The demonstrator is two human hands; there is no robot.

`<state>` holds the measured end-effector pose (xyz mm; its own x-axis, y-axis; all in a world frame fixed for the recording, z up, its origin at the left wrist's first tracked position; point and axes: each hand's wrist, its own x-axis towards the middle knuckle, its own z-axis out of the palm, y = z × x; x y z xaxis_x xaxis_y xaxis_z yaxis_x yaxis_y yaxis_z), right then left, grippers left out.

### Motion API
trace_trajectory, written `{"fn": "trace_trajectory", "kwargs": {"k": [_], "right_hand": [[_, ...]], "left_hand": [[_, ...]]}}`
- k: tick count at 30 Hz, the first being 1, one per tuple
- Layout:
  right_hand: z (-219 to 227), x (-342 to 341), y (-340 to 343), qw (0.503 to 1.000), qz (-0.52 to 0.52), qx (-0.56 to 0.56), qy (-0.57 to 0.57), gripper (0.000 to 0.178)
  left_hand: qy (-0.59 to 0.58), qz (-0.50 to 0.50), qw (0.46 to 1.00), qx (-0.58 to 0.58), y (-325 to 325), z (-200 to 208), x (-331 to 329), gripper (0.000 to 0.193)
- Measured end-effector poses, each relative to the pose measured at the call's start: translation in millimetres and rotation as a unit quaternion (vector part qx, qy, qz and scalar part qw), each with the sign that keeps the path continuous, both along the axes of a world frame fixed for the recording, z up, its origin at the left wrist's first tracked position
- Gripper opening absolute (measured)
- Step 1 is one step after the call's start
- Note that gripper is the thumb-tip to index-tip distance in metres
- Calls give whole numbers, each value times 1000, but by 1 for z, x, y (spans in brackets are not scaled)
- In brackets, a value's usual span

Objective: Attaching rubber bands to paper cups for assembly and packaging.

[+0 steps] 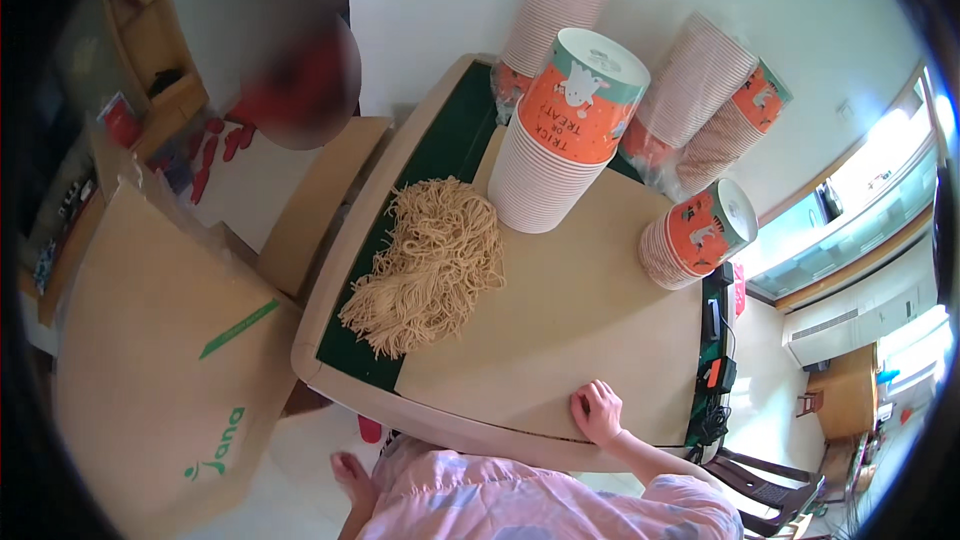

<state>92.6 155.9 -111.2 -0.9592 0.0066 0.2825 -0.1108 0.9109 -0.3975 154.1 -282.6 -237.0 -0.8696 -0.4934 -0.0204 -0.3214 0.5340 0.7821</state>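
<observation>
My right hand (pixel 598 412) rests on the near edge of the tan board (pixel 570 330) covering the table, its fingers curled in and nothing seen in them. Beside my body, off the table, hangs my left hand (pixel 352 475), with loosely extended fingers and nothing held. A heap of beige strings (pixel 430 265) lies on the left of the tabletop. Behind it a tall stack of upside-down paper buckets (pixel 565 130), orange and teal with a white cartoon figure, leans in view. A shorter stack of the same buckets (pixel 698 235) sits at the right.
Plastic-wrapped bucket stacks (pixel 695 80) line the wall side. A large open cardboard box (pixel 160 340) stands left of the table. Black adapters and cables (pixel 715 395) lie along the right edge, near a dark chair (pixel 765 490). Red slippers (pixel 205 160) lie on the floor.
</observation>
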Motion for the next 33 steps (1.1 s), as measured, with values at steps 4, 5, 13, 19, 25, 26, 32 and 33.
{"fn": "trace_trajectory", "kwargs": {"k": [4,5,13,19,25,26,32,33], "right_hand": [[-2,1,-1,1000,17,1,-16,10],[-1,2,-2,1000,25,1,-9,10],[-4,8,-5,1000,26,14,2,10],[-8,9,-2,999,15,39,14,9],[-5,6,-5,998,14,56,23,9],[-5,5,-5,998,12,59,27,9],[-2,6,-9,998,26,34,34,9],[-2,6,-9,999,24,34,34,9]], "left_hand": [[-23,-1,1000,0,-17,-81,57,20],[-28,-7,1000,3,-14,-92,60,21],[-77,-102,992,3,-16,-134,67,22],[-116,-171,978,-14,-44,-146,46,23],[-186,-205,961,-17,-67,-155,85,25],[-196,-205,959,-14,-62,-157,92,25],[-247,-205,947,-14,-36,-156,121,27],[-253,-205,945,-17,-33,-154,121,27]]}}
